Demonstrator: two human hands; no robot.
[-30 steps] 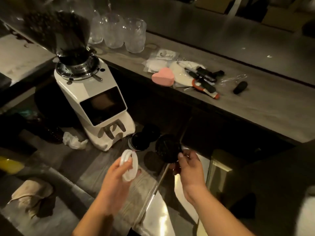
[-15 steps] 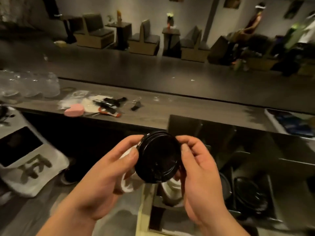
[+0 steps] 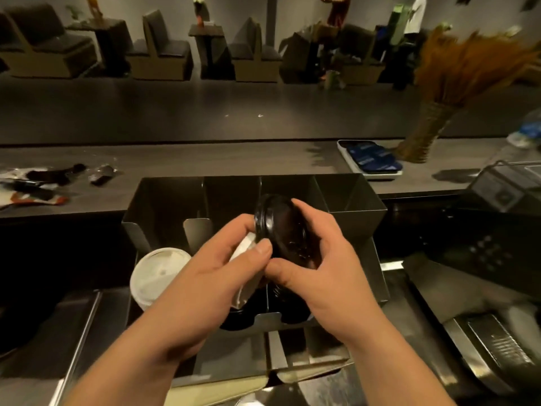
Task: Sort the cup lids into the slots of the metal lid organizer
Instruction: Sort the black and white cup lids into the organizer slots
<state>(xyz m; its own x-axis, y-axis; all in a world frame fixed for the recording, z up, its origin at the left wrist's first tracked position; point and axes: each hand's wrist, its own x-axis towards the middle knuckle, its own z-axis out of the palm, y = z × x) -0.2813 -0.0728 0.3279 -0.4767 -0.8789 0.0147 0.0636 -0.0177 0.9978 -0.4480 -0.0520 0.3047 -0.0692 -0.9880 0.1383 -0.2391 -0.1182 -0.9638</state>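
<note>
A: Nearest first: left hand [image 3: 205, 276], fingers [image 3: 260, 250] curled round a small nest of white lids [image 3: 244, 269], thumb tip pressed against the rim of the black lid [image 3: 281, 227].

B: Confirmed. Next, right hand [image 3: 316, 268]: fingers [image 3: 310, 212] wrapped over the black lid's far edge, thumb beneath. Gripped from both sides, tilted up on edge. One lid or several nested: cannot tell.

A: Change over the last second?

B: One second back: hands apart and low beside a white grinder, white lids in the left, black lid in the right. Half a second back: both hands closed on the black lid, organizer only at the lower edge of view. Now: carried directly above the middle slots of the metal lid organizer [image 3: 351, 197], not yet inside any slot.

A: Meaning for the task?

B: Judged as transport done, insertion pending. Below the hands, dark lids [image 3: 243, 316] low in the middle slots, so probably the home for black. To the left, a white stack [image 3: 159, 276] standing in the leftmost slot: likely destination for the held white lids afterwards.

A: Farther out?

B: Behind the organizer, tabletop [image 3: 219, 159] with wrappers [image 3: 44, 183] at left, tray [image 3: 370, 159] of blue packets at right, woven vase [image 3: 424, 136] of dried grass just beside it. Beyond, chairs [image 3: 167, 54], blurred.
</note>
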